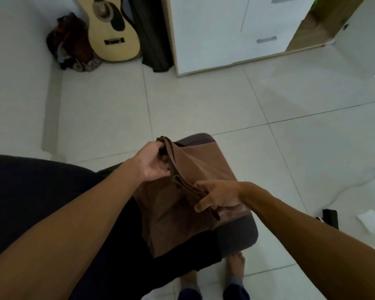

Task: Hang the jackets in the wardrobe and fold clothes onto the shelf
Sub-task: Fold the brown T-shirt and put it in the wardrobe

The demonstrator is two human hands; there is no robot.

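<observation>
Evidently mid-fold, the left hand (155,162) and right hand (218,197) each pinch an edge of the brown garment (188,191) at lower centre, which next wants squaring before going to the wardrobe (214,40) at upper right.

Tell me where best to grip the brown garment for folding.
Probably along its doubled top edge, from above at both ends, as the left hand and right hand do: the brown garment then hangs flat over the grey stool.

Dim, soft indoor light, wide-angle view.
Straight lines are bent at the edges; pale glare is reflected off the floor tiles (301,100).
</observation>
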